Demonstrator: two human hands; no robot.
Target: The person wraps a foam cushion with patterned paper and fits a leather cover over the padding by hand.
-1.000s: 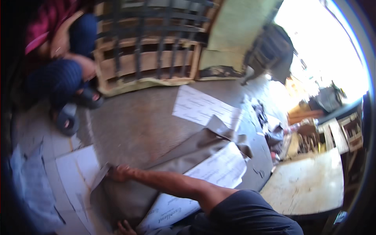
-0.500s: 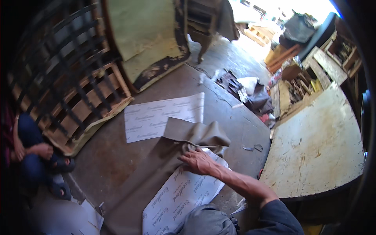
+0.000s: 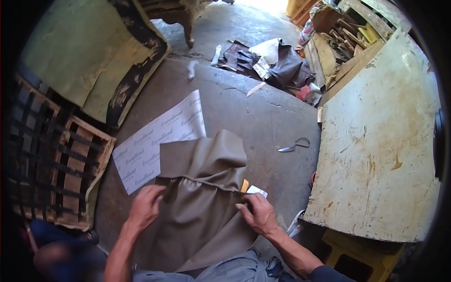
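Observation:
A brown leatherette piece [image 3: 197, 221] lies over my lap and the floor, with a gathered seam running across it. At the seam's right end my right hand [image 3: 260, 216] pinches the leatherette's edge between thumb and fingers. My left hand [image 3: 144, 209] hovers by the seam's left end, its fingers bent and thumb apart, with nothing visible between them. Beyond the seam, the far flap [image 3: 206, 152] is rumpled and partly covers a white printed backing sheet [image 3: 141, 162]. A yellow and white item [image 3: 251, 188] shows partly behind the right hand.
Scissors [image 3: 295, 145] lie on the concrete floor to the right. A worn board [image 3: 371, 155] stands along the right side above a yellow stool [image 3: 359, 256]. Furniture frames with black webbing [image 3: 61, 164] and a padded panel [image 3: 80, 56] stand left. Dark scraps [image 3: 286, 66] lie ahead.
My left hand has come into view. The leatherette has been spread toward me, covering the white underside that showed near my lap. My right hand has shifted to the seam's right end; the view has turned.

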